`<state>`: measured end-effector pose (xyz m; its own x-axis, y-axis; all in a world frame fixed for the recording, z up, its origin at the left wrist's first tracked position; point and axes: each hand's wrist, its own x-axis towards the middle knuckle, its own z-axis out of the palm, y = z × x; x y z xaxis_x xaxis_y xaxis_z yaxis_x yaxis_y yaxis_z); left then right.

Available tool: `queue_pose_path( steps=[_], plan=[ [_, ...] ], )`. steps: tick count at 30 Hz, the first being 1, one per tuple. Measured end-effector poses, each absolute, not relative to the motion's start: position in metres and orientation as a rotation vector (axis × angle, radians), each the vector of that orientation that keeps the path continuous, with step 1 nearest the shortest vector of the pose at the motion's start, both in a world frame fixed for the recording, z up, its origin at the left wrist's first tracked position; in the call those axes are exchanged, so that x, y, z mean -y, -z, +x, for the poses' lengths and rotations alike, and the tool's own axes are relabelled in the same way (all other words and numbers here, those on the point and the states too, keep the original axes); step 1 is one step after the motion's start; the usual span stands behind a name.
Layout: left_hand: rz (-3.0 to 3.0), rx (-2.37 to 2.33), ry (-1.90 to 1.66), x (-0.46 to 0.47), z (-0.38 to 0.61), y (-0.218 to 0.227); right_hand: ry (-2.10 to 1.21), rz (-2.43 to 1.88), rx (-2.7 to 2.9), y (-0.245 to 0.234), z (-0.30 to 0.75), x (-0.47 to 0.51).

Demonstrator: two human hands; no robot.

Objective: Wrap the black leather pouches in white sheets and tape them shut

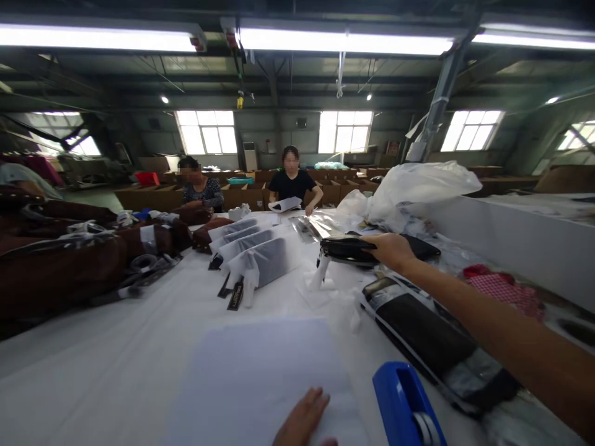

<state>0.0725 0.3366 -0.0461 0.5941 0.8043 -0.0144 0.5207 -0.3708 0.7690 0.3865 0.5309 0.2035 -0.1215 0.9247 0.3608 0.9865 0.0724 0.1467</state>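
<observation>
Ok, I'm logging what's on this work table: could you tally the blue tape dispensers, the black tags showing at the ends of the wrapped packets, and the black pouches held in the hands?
Blue tape dispenser: 1
Black tags showing: 3
Black pouch, held in the right hand: 1
Total: 5

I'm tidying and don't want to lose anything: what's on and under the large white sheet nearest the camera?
The left hand appears to rest on the white sheet. White table covering shows beside it; anything directly beneath the sheet is covered and cannot be seen.
</observation>
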Motion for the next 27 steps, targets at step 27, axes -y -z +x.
queue_pose_path(
  steps=[27],
  plan=[
    [0.038, -0.894, -1.545, -0.196, -0.092, -0.018, 0.087, -1.094, 2.242, -0.015, 0.193, -0.154]
  ],
)
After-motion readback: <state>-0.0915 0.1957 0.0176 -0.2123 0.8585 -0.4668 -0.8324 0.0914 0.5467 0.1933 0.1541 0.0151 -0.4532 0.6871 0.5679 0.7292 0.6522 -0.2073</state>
